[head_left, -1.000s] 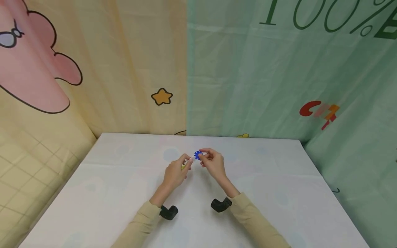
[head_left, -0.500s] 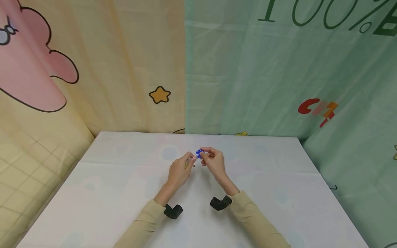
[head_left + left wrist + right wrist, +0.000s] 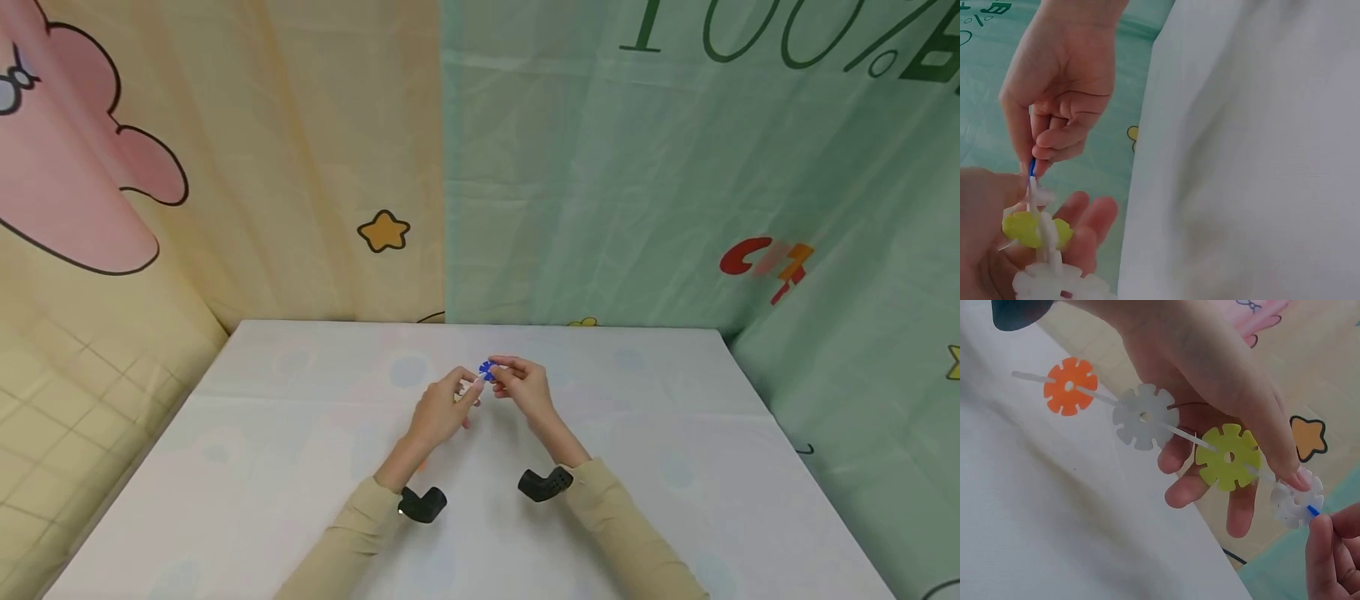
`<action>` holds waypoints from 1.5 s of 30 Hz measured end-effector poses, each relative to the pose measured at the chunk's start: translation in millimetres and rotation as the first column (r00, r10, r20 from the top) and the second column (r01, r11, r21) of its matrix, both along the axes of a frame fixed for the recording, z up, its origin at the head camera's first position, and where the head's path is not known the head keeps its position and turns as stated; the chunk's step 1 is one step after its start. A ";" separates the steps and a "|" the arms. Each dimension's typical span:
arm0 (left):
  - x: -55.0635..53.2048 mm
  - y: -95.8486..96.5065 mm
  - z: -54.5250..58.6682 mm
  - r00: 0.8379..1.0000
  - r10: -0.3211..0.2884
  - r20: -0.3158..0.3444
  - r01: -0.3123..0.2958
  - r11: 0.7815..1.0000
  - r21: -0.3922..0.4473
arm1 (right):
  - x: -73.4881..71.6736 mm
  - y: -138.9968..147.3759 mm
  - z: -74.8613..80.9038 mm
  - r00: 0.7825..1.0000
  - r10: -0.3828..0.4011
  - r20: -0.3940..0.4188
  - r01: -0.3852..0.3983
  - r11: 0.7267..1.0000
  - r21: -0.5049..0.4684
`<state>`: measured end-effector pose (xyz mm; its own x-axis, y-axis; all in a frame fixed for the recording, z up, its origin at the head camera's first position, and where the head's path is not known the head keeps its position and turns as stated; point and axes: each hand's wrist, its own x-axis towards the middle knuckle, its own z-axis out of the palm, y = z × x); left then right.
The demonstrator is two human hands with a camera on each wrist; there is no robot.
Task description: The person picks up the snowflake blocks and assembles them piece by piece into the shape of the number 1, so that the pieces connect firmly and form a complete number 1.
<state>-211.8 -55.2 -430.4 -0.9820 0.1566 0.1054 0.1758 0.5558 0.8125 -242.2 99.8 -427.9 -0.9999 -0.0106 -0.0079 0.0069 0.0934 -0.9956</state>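
Note:
A chain of notched plastic discs runs along my left hand (image 3: 437, 412), with an orange disc (image 3: 1079, 400), a grey-white disc (image 3: 1145, 436), a yellow disc (image 3: 1229, 478) and edge-on pale discs between them. Left thumb and fingers pinch the whitish disc (image 3: 1285, 511) at the chain's end. My right hand (image 3: 525, 390) pinches a blue notched disc (image 3: 487, 370) between thumb and index finger. In the right wrist view the blue disc shows edge-on against the whitish disc; how deeply they interlock cannot be seen. The remaining right fingers are curled.
A white-covered table (image 3: 637, 517) lies under both hands. Printed curtains (image 3: 585, 183) hang behind it and at the sides. Each wrist carries a black camera mount (image 3: 546, 484) close above the table.
Both hands have shifted slightly to the right in the head view, still together with the discs. A bit of orange now shows beside the left wrist.

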 end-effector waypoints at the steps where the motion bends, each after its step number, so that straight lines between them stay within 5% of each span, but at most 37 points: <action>1: 0.0 -1.3 1.3 0.999 -0.020 0.033 0.019 1.000 0.024 | -0.9 1.0 -1.5 1.000 -0.002 0.007 0.002 1.000 -0.008; 5: 1.3 -11.2 5.6 0.989 -0.082 0.122 0.075 0.995 0.060 | -9.4 8.7 -8.5 0.999 -0.009 0.045 0.010 1.000 -0.021; 9: 3.3 -27.1 5.9 0.982 -0.080 0.169 0.076 0.997 0.031 | -16.4 19.8 -5.3 0.997 -0.021 0.073 0.022 1.000 -0.012; 16: 12.8 -52.2 -19.8 0.934 -0.199 0.298 0.172 0.979 0.112 | -31.4 43.7 -8.2 0.988 -0.019 0.151 0.015 1.000 0.023; 25: 32.5 -58.5 -43.7 0.899 -0.358 0.251 0.289 0.917 0.275 | -50.6 54.1 -13.7 0.983 0.003 0.184 -0.022 0.994 0.103; 36: 44.0 -41.4 -56.4 0.930 -0.241 0.278 0.128 0.921 0.369 | -70.7 45.3 -20.1 0.982 0.055 0.181 -0.097 0.968 0.232; 45: 48.6 -16.4 -56.0 0.956 -0.128 0.263 0.056 0.963 0.264 | -84.1 46.9 -29.4 0.974 0.089 0.206 -0.138 0.962 0.237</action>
